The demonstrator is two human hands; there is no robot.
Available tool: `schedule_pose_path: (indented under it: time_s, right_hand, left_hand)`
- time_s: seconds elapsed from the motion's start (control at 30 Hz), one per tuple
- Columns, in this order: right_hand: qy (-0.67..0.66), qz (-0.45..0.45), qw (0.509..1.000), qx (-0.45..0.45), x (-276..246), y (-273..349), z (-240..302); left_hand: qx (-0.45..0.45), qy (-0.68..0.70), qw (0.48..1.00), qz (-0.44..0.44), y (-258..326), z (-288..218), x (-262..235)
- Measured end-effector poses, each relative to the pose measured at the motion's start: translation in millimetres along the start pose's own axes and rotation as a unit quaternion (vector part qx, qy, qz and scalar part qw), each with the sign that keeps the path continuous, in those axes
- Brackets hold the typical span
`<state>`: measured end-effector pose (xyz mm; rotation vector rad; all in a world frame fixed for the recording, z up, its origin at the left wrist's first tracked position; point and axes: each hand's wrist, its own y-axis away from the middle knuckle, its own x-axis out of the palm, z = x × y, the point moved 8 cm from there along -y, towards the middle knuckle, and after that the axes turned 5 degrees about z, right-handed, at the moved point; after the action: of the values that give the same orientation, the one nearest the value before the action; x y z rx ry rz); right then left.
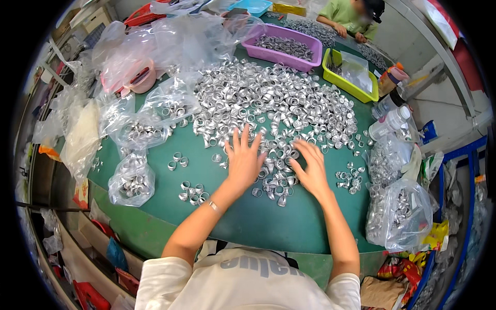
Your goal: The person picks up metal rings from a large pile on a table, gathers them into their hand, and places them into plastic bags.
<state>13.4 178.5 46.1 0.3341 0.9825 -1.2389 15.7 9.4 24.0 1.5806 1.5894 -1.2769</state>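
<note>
Just beyond both sets of fingertips, a broad heap of silvery ring-shaped pieces (pixel 268 98) is lying on the green table (pixel 268 222), its long axis running crosswise to the person. A narrower strand of the same pieces (pixel 279 181) is trailing out of it, pointing back toward the person and passing between the two thumbs. The left hand (pixel 243 161) is resting palm down, fingers spread and clasping nothing I can see; its tips are overlapping the heap's near edge, so it is looking the nearer of the two. The right hand (pixel 311 168) is flanking the strand opposite, fingers loosely bent, thumb standing apart from them, apparently released.
</note>
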Motion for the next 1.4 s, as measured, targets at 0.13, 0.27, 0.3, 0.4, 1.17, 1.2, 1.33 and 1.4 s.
schedule_pose_path:
  time_s: [0.13,0.27,0.3,0.4,1.17,1.2,1.33,1.4]
  right_hand:
    - [0.157,0.133,0.978,0.041,52,-38,-28]
    - [0.132,0.189,0.973,0.002,66,-13,-8]
    - [0.108,0.188,0.976,-0.005,62,-4,-4]
    - [0.081,0.235,0.968,-0.016,53,24,5]
    - [0.231,0.165,0.959,0.025,25,103,13]
    - [0.214,0.15,0.965,0.04,20,104,5]
    - [0.167,0.035,0.982,0.074,-3,106,-7]
    - [0.173,-0.03,0.98,0.096,-17,106,-6]
  left_hand:
    - [-0.003,-0.06,0.998,0.023,-15,5,37]
    - [0.043,-0.016,0.997,0.057,16,-14,36]
    - [0.056,0.003,0.995,0.08,25,-19,36]
    - [0.121,0.026,0.985,0.121,52,-35,28]
    - [0.128,0.101,0.979,0.125,101,-23,0]
    - [0.111,0.12,0.98,0.118,98,-18,-2]
    - [0.026,0.129,0.99,0.047,84,-7,-4]
    - [0.055,0.092,0.989,0.103,87,-13,6]
